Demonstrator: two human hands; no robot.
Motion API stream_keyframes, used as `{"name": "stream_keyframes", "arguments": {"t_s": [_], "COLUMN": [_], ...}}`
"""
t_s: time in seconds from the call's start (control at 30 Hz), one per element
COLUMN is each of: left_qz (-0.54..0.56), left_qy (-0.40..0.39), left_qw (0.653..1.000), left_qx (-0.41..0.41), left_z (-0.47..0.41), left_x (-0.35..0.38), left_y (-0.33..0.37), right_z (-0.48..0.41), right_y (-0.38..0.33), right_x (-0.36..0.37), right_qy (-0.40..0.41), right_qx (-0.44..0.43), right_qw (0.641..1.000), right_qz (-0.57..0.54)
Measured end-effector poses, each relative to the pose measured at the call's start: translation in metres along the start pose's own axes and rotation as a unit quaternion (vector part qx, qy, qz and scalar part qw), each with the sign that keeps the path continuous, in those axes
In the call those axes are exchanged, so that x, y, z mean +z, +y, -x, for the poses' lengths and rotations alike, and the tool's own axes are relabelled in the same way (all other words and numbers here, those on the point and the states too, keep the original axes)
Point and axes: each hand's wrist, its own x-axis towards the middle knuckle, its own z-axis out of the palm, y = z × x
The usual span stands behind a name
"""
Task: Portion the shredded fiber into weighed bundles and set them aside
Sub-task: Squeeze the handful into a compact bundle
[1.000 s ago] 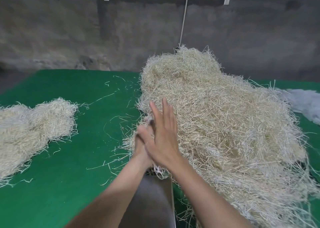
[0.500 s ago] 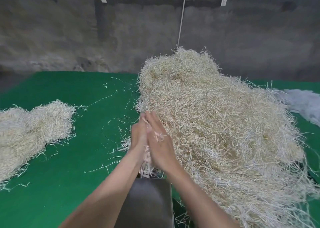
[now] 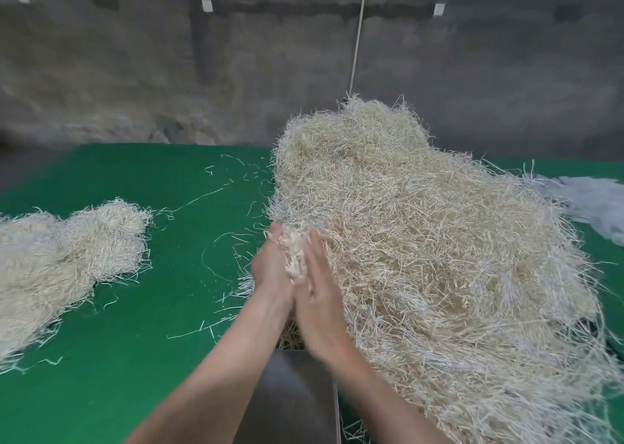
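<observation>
Two bare forearms are reaching forward from the bottom of the view, palms facing each other. The left hand [image 3: 270,271] and the right hand [image 3: 320,295] are pressing together around a small tuft of shredded fiber [image 3: 295,258], fingers held straight rather than curled, so the tuft is being sandwiched between flat palms, not gripped in a fist. Pale strands are poking out above the fingertips.

Just under the wrists, a grey metal tray [image 3: 290,396], probably the pan of a scale, is sitting at the near edge of the table; a few strands are lying at its far end. No display is showing, so no weight can be read.

To the right of the hands, and touching them, the large heap of fiber [image 3: 422,258] is rising high and spreading toward the right edge. Well apart on the left, a lower mound [image 3: 60,264] is lying on the green tabletop [image 3: 135,359], likely the portions already set aside. Loose strands are scattered between the two piles. A rough grey wall is standing behind.

The person appears to be gathering or adjusting a pinch of fiber for the portion being weighed. The next move likely calls for lowering the tuft onto the tray without dragging extra strands from the heap.
</observation>
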Motion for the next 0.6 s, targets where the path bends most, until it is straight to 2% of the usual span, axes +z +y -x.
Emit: {"name": "stream_keyframes", "arguments": {"t_s": [0.03, 0.1, 0.13, 0.2, 0.3, 0.37, 0.4, 0.47, 0.53, 0.6], "left_qz": [-0.041, -0.132, -0.183, -0.250, -0.142, -0.064, -0.057, -0.115, -0.177, -0.195], "left_qy": [0.016, -0.056, -0.093, -0.108, -0.074, -0.008, -0.003, -0.044, -0.048, -0.061], "left_qw": [0.998, 0.979, 0.966, 0.950, 0.983, 0.992, 0.990, 0.986, 0.980, 0.973], "left_qx": [0.055, 0.143, 0.157, 0.154, 0.092, 0.110, 0.126, 0.110, 0.078, 0.110], "left_z": [0.002, 0.014, 0.019, 0.025, 0.018, 0.014, 0.016, 0.030, 0.038, 0.035], "left_x": [-0.001, -0.005, -0.006, -0.002, 0.002, -0.002, -0.004, -0.002, 0.004, 0.008], "left_y": [0.003, -0.009, -0.018, -0.019, 0.004, 0.006, 0.000, -0.015, -0.020, -0.014], "right_z": [0.001, -0.022, -0.037, -0.055, -0.029, -0.006, -0.007, -0.026, -0.043, -0.035], "right_y": [-0.001, -0.005, -0.008, -0.006, -0.007, -0.012, -0.011, -0.010, -0.007, -0.011], "right_x": [0.003, -0.003, -0.012, -0.034, -0.025, -0.006, -0.003, -0.016, -0.036, -0.037], "right_qy": [-0.010, 0.003, 0.001, -0.025, -0.052, -0.065, -0.076, -0.094, -0.079, -0.062], "right_qx": [-0.030, -0.004, 0.035, 0.102, 0.084, 0.051, 0.041, 0.087, 0.156, 0.143], "right_qw": [0.999, 0.998, 0.996, 0.993, 0.994, 0.996, 0.996, 0.992, 0.981, 0.973], "right_qz": [0.021, 0.067, 0.084, 0.046, -0.049, -0.022, 0.005, 0.019, -0.089, -0.170]}}
